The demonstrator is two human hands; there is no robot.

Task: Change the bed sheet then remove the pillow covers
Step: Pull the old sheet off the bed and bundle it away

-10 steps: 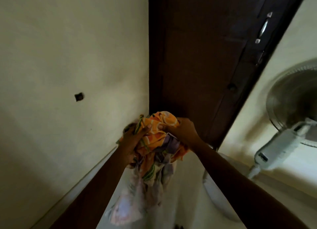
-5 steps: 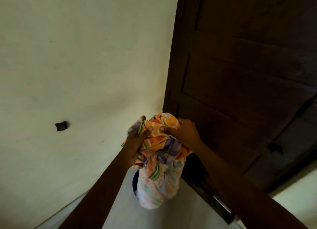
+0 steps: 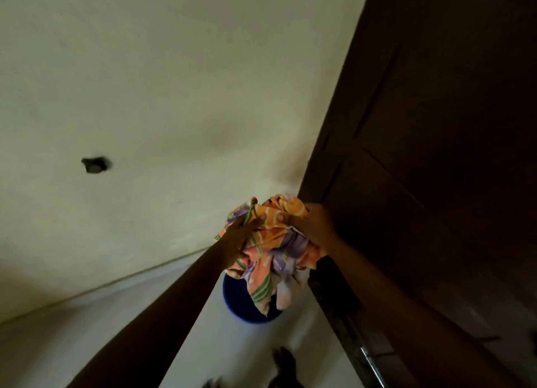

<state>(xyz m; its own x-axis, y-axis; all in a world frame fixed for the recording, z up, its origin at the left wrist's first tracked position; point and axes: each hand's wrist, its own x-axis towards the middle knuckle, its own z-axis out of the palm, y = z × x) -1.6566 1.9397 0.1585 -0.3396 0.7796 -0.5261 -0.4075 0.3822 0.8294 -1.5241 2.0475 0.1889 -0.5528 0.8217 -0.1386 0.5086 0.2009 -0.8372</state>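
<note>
Pale cream wall (image 3: 174,82) spans 9 to 12 o'clock, with a small dark hole (image 3: 96,164) at 9. Dark wooden door (image 3: 436,126) at 3. Pale floor (image 3: 87,329) at 7. Lighting dim.

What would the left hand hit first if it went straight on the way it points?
The left hand grips the bundled floral cloth, so the cloth comes first. Past the bundle, the line seems to run to the near edge of the dark wooden door, though depth is unclear.
</note>
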